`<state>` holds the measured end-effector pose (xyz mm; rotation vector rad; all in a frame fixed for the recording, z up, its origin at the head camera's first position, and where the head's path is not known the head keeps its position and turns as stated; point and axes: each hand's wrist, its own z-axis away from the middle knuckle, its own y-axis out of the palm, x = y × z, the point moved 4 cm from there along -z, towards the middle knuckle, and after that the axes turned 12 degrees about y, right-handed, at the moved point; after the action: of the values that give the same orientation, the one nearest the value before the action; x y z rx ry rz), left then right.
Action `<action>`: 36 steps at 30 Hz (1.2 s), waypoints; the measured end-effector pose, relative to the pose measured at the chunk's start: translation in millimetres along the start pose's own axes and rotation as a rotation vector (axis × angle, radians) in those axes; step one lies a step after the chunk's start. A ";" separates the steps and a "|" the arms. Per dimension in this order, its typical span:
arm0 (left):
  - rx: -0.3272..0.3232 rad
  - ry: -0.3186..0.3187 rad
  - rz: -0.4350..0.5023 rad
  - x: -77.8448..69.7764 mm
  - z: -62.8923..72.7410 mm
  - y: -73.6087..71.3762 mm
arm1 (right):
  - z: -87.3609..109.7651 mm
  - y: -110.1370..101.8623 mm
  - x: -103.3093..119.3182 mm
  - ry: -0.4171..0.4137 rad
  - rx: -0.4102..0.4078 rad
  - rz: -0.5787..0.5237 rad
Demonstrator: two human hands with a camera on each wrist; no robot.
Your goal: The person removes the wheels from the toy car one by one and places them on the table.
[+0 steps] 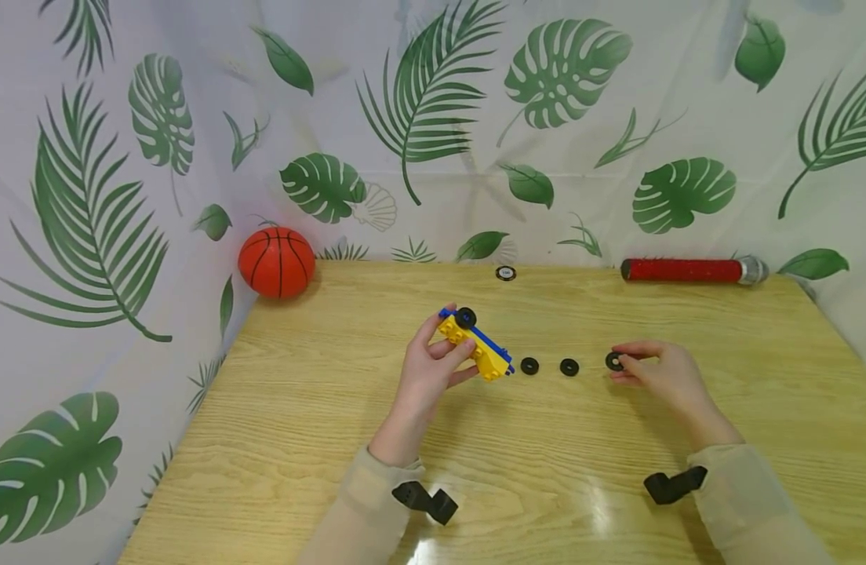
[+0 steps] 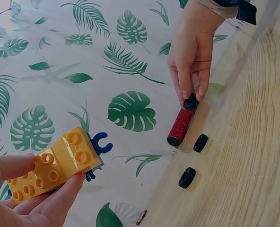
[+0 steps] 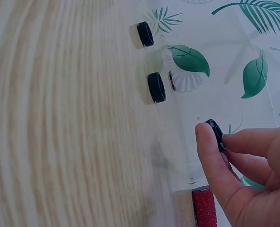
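My left hand (image 1: 428, 362) grips a yellow and blue toy car body (image 1: 478, 349) made of studded building blocks, tilted above the table. One black wheel (image 1: 465, 317) sits on its blue side near the far end. In the left wrist view the yellow studs and a blue hook (image 2: 101, 143) on the body's end show. Between thumb and fingers, my right hand (image 1: 662, 378) pinches a black tyre (image 3: 215, 135), off to the right of the car body. Two more black tyres, one nearer the car (image 1: 529, 366) and another tyre (image 1: 569, 367) beside it, lie on the table between the hands.
On the wooden table (image 1: 278, 439), a red basketball (image 1: 276, 263) stands at the back left corner. A small round chip (image 1: 506, 273) lies at the back edge. A red microphone (image 1: 687, 271) lies at the back right, before the leaf-patterned cloth (image 1: 447, 220).
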<state>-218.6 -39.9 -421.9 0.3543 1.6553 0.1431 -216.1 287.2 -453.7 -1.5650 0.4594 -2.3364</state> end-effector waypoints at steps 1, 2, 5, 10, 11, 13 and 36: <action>0.001 -0.001 0.003 0.0 0.0 0.2 | 0.1 -0.2 -0.6 0.003 0.000 0.007; 0.001 -0.002 0.005 0.0 0.0 0.4 | 0.1 -0.4 -1.2 0.008 -0.001 0.010; 0.002 -0.003 0.010 -0.5 0.3 1.0 | -0.3 -0.4 -3.0 0.016 -0.004 0.022; 0.010 0.004 0.007 -0.6 0.6 1.9 | -3.6 -0.4 -7.1 0.023 -0.015 0.040; 0.011 0.005 0.004 -0.6 0.7 2.1 | -4.5 -0.7 -8.3 0.025 -0.014 0.041; 0.011 -0.001 0.005 0.0 0.5 2.2 | -6.5 -1.1 -10.6 0.031 -0.015 0.040; 0.005 0.001 0.010 -2.2 -0.9 -2.1 | -23.1 5.6 -20.6 0.132 0.082 0.005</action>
<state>-219.7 -42.4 -420.4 0.3665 1.6554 0.1468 -229.5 292.9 -481.5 -1.3779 0.3915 -2.4319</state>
